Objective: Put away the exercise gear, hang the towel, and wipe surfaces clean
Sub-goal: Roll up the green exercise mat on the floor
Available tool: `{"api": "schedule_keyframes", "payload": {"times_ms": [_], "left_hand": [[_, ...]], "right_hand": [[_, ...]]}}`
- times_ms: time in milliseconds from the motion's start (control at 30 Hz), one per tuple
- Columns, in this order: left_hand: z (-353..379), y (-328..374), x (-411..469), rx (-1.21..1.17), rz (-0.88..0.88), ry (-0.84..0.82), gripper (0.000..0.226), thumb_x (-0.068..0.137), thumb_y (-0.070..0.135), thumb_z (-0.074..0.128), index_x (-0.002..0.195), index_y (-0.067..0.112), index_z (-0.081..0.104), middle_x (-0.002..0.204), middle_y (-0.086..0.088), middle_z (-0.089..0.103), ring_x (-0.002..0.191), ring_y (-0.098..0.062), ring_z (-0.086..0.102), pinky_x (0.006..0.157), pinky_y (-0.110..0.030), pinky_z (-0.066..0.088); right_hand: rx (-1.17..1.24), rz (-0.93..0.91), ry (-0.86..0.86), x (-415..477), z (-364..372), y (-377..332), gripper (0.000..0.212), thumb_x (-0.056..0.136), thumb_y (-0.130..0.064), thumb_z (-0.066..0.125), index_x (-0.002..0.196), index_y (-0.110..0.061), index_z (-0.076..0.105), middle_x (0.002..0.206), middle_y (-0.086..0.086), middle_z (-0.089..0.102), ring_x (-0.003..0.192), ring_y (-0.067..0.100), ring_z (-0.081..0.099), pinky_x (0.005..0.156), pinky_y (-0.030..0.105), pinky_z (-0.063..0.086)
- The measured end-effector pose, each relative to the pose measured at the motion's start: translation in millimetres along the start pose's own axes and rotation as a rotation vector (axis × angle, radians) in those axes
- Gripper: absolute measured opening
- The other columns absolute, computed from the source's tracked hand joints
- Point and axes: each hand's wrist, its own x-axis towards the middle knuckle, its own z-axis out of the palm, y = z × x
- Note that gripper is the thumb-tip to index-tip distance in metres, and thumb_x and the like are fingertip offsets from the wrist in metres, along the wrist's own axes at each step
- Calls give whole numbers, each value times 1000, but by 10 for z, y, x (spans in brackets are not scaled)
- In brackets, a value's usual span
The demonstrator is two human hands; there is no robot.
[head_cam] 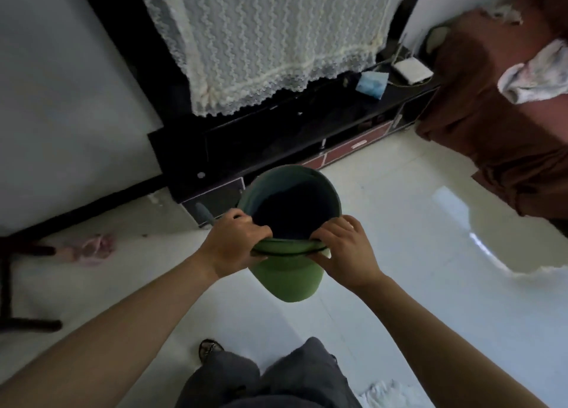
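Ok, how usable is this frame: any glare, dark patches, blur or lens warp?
Head view: window glare washes the glossy floor at right; the black TV cabinet is underexposed, detail lost; wide-angle bowing bends the wall edges and forearms; the left hand, right hand and rolled green mat are lit but slightly soft.

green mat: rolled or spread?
Rolled: the green mat forms an open-ended tube, gripped at its near rim by the left hand and right hand.

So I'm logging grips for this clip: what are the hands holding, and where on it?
Both hands, left hand and right hand, grip the rolled green mat at the near rim of its open end.
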Motion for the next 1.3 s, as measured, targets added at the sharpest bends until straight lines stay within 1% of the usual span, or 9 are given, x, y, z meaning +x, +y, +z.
{"api": "schedule_keyframes", "payload": {"times_ms": [133, 267, 500, 633, 833, 1000, 1133, 1233, 1300], "left_hand": [[-310, -678, -959, 3, -198, 51, 38, 51, 36, 89, 79, 21, 67, 65, 6, 66, 62, -18, 61, 76, -29, 48], [-470, -1303, -1892, 17, -381, 103, 37, 55, 37, 87, 82, 20, 68, 74, 5, 69, 69, -19, 63, 84, -29, 37], [-747, -2001, -3018, 92, -579, 138, 40, 49, 37, 88, 80, 21, 69, 74, 8, 67, 70, -16, 63, 84, -27, 32], [-844, -2396, -3378, 154, -650, 101, 43, 50, 39, 88, 83, 21, 68, 75, 7, 66, 72, -17, 62, 86, -30, 33], [-948, -3213, -3622, 160, -773, -25, 47, 49, 46, 87, 85, 24, 66, 76, 10, 66, 74, -13, 63, 87, -35, 49], [-869, -3938, -3712, 78, -896, -162, 46, 50, 51, 83, 86, 27, 66, 76, 11, 66, 74, -12, 63, 88, -30, 42], [-784, -4421, -3802, -20, -994, -197, 35, 79, 50, 62, 107, 28, 60, 100, 9, 64, 101, -15, 55, 99, -33, 26], [-734, -4782, -3927, -42, -1037, -201, 32, 74, 49, 67, 99, 29, 62, 90, 10, 65, 92, -14, 57, 94, -34, 31], [-634, -5054, -4050, -31, -1027, -223, 37, 57, 52, 79, 83, 31, 63, 71, 15, 63, 72, -10, 59, 80, -33, 44]], "right_hand": [[38, -108, 2, 645, 365, -990, 34, 54, -25, 88, 82, -19, 70, 83, -3, 68, 83, 22, 66, 87, 45, 47], [131, -195, -58, 1170, 878, -1856, 32, 54, -24, 88, 80, -18, 69, 82, -3, 69, 83, 21, 65, 88, 41, 45], [289, -379, -158, 1888, 1648, -2981, 31, 54, -23, 88, 78, -19, 68, 80, -6, 67, 81, 17, 63, 86, 36, 44], [332, -447, -224, 2297, 1959, -3398, 36, 51, -23, 89, 80, -17, 69, 82, -4, 68, 81, 19, 64, 86, 37, 46], [344, -496, -339, 3072, 2500, -3860, 34, 58, -27, 86, 86, -17, 68, 85, -2, 67, 86, 21, 63, 88, 40, 46], [399, -553, -472, 3772, 2996, -4157, 31, 56, -25, 86, 79, -16, 67, 80, 0, 66, 81, 23, 61, 80, 33, 44], [420, -604, -524, 4227, 3373, -4399, 30, 55, -21, 87, 74, -16, 65, 75, -1, 63, 76, 22, 58, 75, 24, 37], [439, -644, -540, 4501, 3725, -4595, 32, 53, -21, 88, 74, -17, 64, 73, -3, 62, 77, 15, 52, 77, 18, 33], [435, -660, -563, 4647, 3999, -4732, 34, 52, -22, 88, 74, -17, 63, 74, -3, 62, 78, 9, 45, 77, 14, 26]]}}
